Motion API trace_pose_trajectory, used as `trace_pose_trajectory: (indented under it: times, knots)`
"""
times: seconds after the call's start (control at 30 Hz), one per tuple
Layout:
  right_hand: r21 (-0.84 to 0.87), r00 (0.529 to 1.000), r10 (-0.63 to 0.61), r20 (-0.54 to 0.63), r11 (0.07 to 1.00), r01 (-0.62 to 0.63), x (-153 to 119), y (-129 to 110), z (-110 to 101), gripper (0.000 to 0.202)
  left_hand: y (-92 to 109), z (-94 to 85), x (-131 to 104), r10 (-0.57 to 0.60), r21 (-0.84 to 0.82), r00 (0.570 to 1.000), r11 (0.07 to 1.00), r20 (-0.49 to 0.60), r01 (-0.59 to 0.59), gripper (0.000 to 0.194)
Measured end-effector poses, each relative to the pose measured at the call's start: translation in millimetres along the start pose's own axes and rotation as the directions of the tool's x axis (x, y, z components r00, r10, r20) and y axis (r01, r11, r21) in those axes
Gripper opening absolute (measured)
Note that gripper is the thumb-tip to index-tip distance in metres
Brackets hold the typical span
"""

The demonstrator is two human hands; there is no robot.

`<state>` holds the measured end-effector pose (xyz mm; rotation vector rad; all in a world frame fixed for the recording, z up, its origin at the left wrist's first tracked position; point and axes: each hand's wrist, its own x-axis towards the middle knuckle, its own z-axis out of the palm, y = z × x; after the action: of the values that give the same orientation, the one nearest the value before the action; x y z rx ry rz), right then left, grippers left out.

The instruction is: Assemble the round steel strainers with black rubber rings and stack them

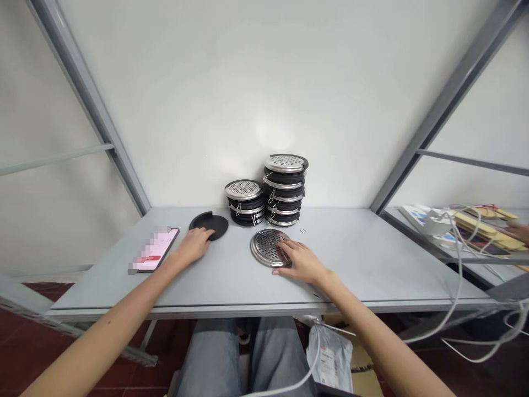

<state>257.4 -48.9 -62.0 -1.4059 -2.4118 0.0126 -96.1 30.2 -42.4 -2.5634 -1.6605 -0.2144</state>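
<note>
My left hand [196, 244] is at the right edge of a flat black round tray [219, 225] with a raised rim along part of its back. Its fingertips are curled onto that edge, and the thumb is hidden. My right hand [305, 261] rests on a shiny round metal disc [264, 251] pierced with many small holes. The fingers lie spread over the disc's right side, with the thumb apart near its front edge. Behind stand a shorter stack [243, 190] and a taller stack [285, 164] of similar perforated discs with black parts and small metal clips.
A phone [159, 249] with a lit screen lies on the grey table [372, 264] at left. A small ring [303, 230] sits near the taller stack. At right are papers and white cables [458, 259], and another person's hand [517, 231]. Below lies a plastic package [330, 358].
</note>
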Motion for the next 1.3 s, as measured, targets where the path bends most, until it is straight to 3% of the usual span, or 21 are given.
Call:
trace_pose_trajectory:
  times: [0.23, 0.33, 0.4, 0.5, 0.7, 0.83, 0.93, 1.1, 1.3]
  knots:
    - [-0.165, 0.999, -0.046, -0.013, 0.985, 0.043, -2, -4, 0, 0.068, 40, -9.1, -29, 0.282, -0.324, 0.954, 0.897, -0.103, -0.301, 0.039]
    - [-0.181, 1.0, -0.024, -0.018, 0.983, 0.021, -7, -1, -6, 0.061, 42, -2.0, -29, 0.19, -0.323, 0.971, 0.918, -0.148, -0.229, 0.049]
    - [-0.158, 0.999, 0.009, -0.038, 0.987, -0.015, -9, 3, -9, 0.055, 42, 6.1, -26, 0.101, -0.347, 0.988, 0.928, -0.115, -0.136, 0.054]
    - [-0.106, 0.995, 0.019, -0.097, 0.994, -0.029, -10, 8, -9, 0.049, 49, 17.4, -20, 0.088, -0.405, 0.993, 0.908, -0.074, -0.111, 0.058]
    - [-0.069, 0.952, -0.209, -0.223, 0.978, 0.198, 1, 4, 2, 0.04, 79, 27.5, -13, 0.186, -0.466, 0.961, 0.845, -0.207, -0.264, 0.066]
    - [-0.168, 0.908, -0.385, -0.166, 0.918, 0.359, 12, 0, 10, 0.039, 84, 31.4, -10, 0.207, -0.432, 0.954, 0.856, -0.215, -0.283, 0.059]
    - [-0.181, 0.897, -0.425, -0.119, 0.898, 0.401, 18, -3, 14, 0.039, 83, 32.3, -10, 0.225, -0.407, 0.95, 0.864, -0.215, -0.297, 0.05]
    - [0.015, 0.933, -0.347, -0.099, 0.937, 0.35, 21, -5, 10, 0.051, 80, 32.0, -11, 0.246, -0.424, 0.943, 0.847, -0.223, -0.321, 0.063]
    - [0.178, 0.993, -0.018, -0.116, 0.983, 0.038, 19, 17, 14, 0.06, 71, 33.8, -8, 0.261, -0.488, 0.94, 0.805, -0.22, -0.337, 0.078]
